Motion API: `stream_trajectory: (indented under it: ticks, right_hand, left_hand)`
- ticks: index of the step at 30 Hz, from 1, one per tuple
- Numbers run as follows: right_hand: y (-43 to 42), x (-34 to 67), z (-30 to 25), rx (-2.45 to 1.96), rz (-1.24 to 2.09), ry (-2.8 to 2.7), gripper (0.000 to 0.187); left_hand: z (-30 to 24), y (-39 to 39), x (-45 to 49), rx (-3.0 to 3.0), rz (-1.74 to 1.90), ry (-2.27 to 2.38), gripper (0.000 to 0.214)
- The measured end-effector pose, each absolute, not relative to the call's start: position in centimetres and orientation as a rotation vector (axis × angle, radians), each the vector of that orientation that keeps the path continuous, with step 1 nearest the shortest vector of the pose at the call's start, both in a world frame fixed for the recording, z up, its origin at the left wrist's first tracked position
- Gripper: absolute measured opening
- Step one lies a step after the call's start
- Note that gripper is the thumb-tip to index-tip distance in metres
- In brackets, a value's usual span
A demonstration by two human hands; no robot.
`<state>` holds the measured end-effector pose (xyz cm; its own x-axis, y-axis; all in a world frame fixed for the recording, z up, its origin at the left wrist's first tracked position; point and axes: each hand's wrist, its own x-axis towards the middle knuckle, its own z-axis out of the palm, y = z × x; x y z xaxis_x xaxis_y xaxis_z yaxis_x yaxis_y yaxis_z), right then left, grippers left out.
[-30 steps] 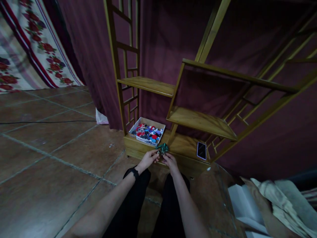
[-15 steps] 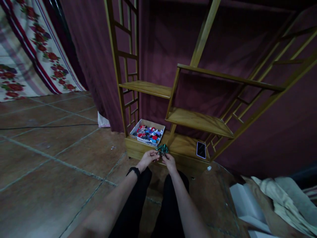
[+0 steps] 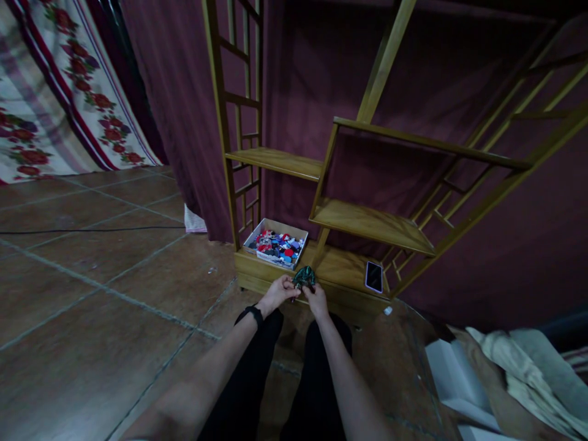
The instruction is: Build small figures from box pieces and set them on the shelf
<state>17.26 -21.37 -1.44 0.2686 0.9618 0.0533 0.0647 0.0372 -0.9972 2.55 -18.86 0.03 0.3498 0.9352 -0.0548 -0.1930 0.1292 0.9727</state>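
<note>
Between my two hands is a small, shiny dark green bow-like piece (image 3: pixel 304 277); it looks like gathered fabric, but its exact kind is too small to tell. My left hand (image 3: pixel 278 293) pinches its left lower side, fingers closed. On the right lower side, my right hand (image 3: pixel 316 300) has its fingers closed on the same piece. Just beyond them, a shallow cardboard box (image 3: pixel 297 264) of small red, blue, purple, white and black pieces sits on the bottom shelf. Fingertips partly hide the green piece's underside.
A wooden shelf unit (image 3: pixel 372 223) stands in front of a maroon curtain (image 3: pixel 294 73). A phone (image 3: pixel 373 277) lies on its bottom shelf at right. White boxes (image 3: pixel 459 373) and cloth (image 3: pixel 519 367) are at lower right. A black cable (image 3: pixel 92 231) crosses the tiled floor at left.
The green piece has turned and looks more bunched between my fingers. Both hands have shifted slightly to the right. The view has moved a little.
</note>
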Motion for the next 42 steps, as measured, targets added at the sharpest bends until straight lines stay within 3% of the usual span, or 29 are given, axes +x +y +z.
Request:
stream_trajectory:
  ticks: [14,21,31,42]
  right_hand:
    - [-20.0,17.1,-2.6,-1.466,0.777,-1.097,0.027]
    - [-20.0,16.9,-3.3,-1.409,0.889,-1.037,0.028]
    - [-20.4,17.1,-2.5,-1.321,0.788,-1.107,0.031]
    - [-21.0,17.2,-2.0,-1.272,0.625,-1.253,0.026]
  left_hand:
    - [-0.2,-18.2,2.5,1.203,1.006,0.882,0.047]
    - [0.7,-19.5,2.5,1.661,1.010,1.095,0.030]
    - [2.2,-21.2,2.1,2.256,0.873,1.269,0.023]
    - [3.0,-21.0,1.2,2.796,0.799,1.088,0.034]
